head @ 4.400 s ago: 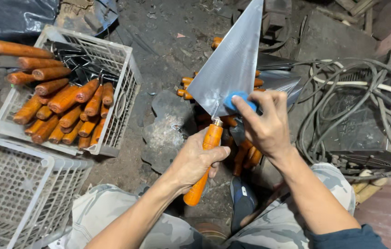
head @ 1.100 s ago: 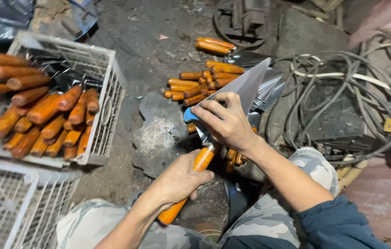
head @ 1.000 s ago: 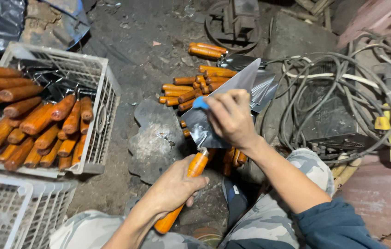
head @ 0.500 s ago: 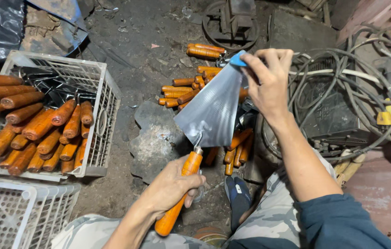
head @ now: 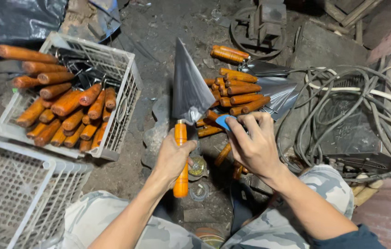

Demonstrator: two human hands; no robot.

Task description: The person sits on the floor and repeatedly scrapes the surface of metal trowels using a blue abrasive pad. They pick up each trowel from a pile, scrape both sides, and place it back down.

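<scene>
**Trowel held upright; blue pad lowered to the blade's base**

Head view.

Fingers [head: 191, 148] of the left hand [head: 173, 157]: closed fully round the orange wooden handle [head: 180, 159] of a trowel [head: 188, 90], which is held upright between the knees, tip pointing away.

Fingers of the right hand [head: 255, 145]: pinched shut on a small blue pad [head: 224, 121], held just beside the lower right corner of the blade.

Change noted: half a second ago the pad was up at the blade's tip; it is now down at the heel. One stroke along the edge is judged complete, the blade still being worked.

Surroundings: a dark, dirty floor [head: 158, 41], no bench in use. A heap of orange-handled trowels [head: 237, 94] lies beyond the hands. A white plastic crate [head: 122, 115] at left is loaded with more trowels; a second white crate [head: 16, 189] sits nearer, its contents not made out. Grey cables [head: 343, 106] are coiled at right. Camouflage trousers [head: 324, 184] are seen at the bottom.
</scene>
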